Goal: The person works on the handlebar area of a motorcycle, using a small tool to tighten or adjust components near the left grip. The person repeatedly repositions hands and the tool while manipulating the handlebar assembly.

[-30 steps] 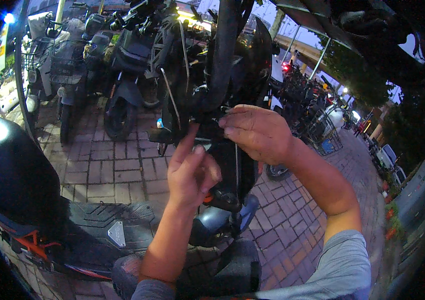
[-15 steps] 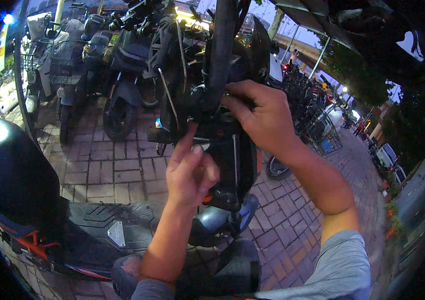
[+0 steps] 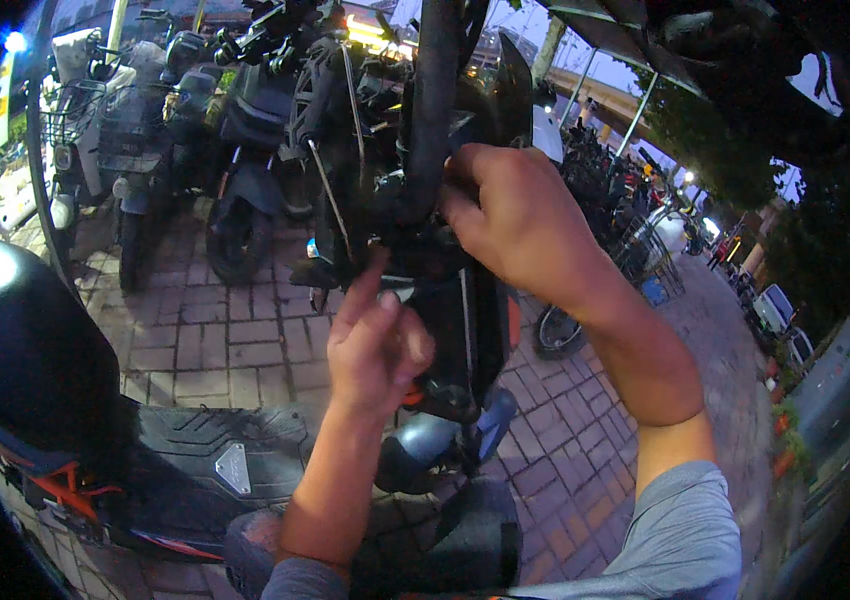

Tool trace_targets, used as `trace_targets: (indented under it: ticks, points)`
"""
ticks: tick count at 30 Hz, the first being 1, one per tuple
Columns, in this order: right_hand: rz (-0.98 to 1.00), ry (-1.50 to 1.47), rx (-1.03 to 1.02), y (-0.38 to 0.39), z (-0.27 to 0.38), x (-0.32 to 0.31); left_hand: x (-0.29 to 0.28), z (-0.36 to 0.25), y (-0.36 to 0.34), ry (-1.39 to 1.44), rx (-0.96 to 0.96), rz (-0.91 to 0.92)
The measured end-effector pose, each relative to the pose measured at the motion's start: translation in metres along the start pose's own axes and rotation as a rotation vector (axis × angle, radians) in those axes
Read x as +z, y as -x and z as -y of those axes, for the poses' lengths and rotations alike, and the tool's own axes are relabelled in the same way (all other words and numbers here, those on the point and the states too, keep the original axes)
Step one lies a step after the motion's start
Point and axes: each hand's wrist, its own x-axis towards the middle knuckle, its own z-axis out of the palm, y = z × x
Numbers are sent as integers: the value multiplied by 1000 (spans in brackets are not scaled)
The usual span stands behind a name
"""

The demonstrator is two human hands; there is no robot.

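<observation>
Black tube (image 3: 434, 110) up near 12 o'clock is the one to look at: its long axis runs almost 12 to 6, top leaning a hair toward 1. Right hand (image 3: 520, 215) is the nearer one, right up by the tube's low end, which sits at about 9 o'clock from its fingertips. Fingers are bunched narrow, thumb tucked in, but honestly can't tell if they're pinching anything; the tips are lost against the dark parts. Left hand (image 3: 377, 345) is lower, between 6 and 7 o'clock from the tube's low end and apart from it. Index pokes out toward 1, the rest curled; too blurry to say what the tip meets or if it's holding something. From that hand, thin rod (image 3: 331, 200) between 11 and 12, parked bikes (image 3: 240, 190) between 10 and 11, footboard (image 3: 190, 430) at 8.
</observation>
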Motion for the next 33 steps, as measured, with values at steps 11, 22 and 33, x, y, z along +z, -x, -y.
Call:
trace_targets:
  ticks: [11,22,33]
  points:
    - [-50,-364,119,7,-7,14,1,-2,0,-10,13,22]
    - [-113,60,-28,2,-6,17,0,-1,0,14,5,31]
    - [101,236,-68,-14,-10,0,1,1,0,31,11,3]
